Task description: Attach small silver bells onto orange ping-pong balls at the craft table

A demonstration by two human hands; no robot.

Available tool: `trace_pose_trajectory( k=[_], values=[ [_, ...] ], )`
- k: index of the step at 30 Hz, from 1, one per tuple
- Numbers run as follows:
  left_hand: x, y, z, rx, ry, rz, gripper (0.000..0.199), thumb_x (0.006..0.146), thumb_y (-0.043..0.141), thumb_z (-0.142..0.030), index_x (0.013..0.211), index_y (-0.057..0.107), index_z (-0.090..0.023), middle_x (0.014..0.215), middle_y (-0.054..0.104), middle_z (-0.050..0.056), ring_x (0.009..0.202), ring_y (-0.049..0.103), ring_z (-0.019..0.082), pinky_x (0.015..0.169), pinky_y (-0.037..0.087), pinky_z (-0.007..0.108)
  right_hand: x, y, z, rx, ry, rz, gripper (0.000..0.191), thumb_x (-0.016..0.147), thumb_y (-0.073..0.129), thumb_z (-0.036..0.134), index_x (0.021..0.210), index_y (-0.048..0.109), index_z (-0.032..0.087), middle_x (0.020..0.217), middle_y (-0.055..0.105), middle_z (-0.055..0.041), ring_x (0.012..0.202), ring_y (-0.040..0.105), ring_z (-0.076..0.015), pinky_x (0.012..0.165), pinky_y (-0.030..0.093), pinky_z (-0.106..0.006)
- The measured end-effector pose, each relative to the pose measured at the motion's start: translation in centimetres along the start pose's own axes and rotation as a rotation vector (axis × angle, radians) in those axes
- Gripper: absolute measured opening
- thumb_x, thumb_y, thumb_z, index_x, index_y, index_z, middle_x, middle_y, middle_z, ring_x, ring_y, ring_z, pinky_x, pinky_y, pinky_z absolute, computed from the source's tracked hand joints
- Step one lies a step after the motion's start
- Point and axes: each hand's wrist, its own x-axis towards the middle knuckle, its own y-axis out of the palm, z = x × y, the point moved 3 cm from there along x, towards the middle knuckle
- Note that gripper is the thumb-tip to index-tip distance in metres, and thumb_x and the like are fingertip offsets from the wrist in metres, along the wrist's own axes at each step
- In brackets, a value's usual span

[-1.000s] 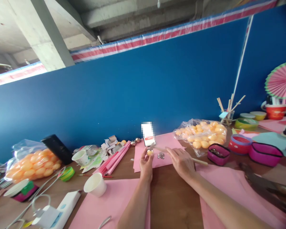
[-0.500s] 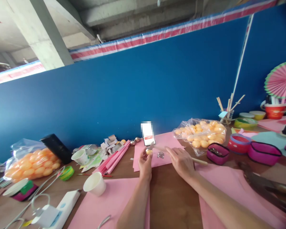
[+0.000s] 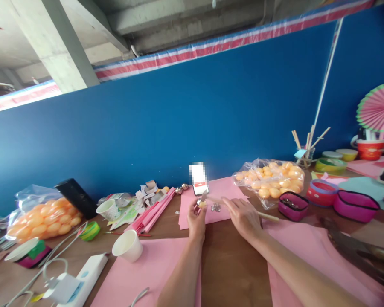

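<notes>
My left hand [image 3: 196,217] is closed on a small yellow-orange ball [image 3: 202,205] at its fingertips. A shiny silver bit shows beside the ball. My right hand [image 3: 245,217] is wrapped round a long slim tool [image 3: 269,216] with a pale wooden handle; its rear end sticks out to the right below the wrist. The tool's thin greyish tip [image 3: 204,196] points left and reaches the ball, though whether it touches is too small to tell. Between my hands, a little heap of small silver pieces [image 3: 215,207] lies on a pink paper sheet [image 3: 224,187].
A phone [image 3: 201,189] stands behind my hands, against a blue partition [image 3: 179,119]. Bags of orange balls [image 3: 275,179] lie on both sides. Right of my hands are magenta boxes [image 3: 292,207] and a dark curved object [image 3: 355,247]; to the left, a white cup [image 3: 128,246] and power strip [image 3: 88,275].
My left hand has shifted slightly to the right with the ball in its fingers. My right hand and the tool have stayed nearly in place.
</notes>
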Motion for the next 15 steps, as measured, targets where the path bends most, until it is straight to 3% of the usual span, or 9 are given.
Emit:
trace_pose_trajectory(
  k=[5,15],
  values=[
    [-0.13,0.16,-0.19,-0.013,0.028,0.036,0.045,0.065,0.064,-0.019,0.109,0.053,-0.021,0.110,0.057,0.008,0.099,0.053,0.019,0.086,0.040,0.032,-0.04,0.03,-0.01,0.013,0.007,0.003,0.030,0.087,0.038,0.024,0.113,0.052,0.021,0.076,0.059,-0.0044,0.074,0.051,-0.0142,0.067,0.033,-0.025],
    [-0.05,-0.11,-0.24,-0.020,0.071,-0.010,0.042,0.062,0.065,-0.014,0.103,0.058,-0.022,0.108,0.055,0.007,0.106,0.048,0.020,0.092,0.036,0.033,-0.11,0.01,0.20,0.015,-0.025,-0.006,0.030,0.086,0.039,0.023,0.113,0.052,0.022,0.077,0.059,-0.0046,0.074,0.051,-0.0143,0.067,0.032,-0.025]
  ],
)
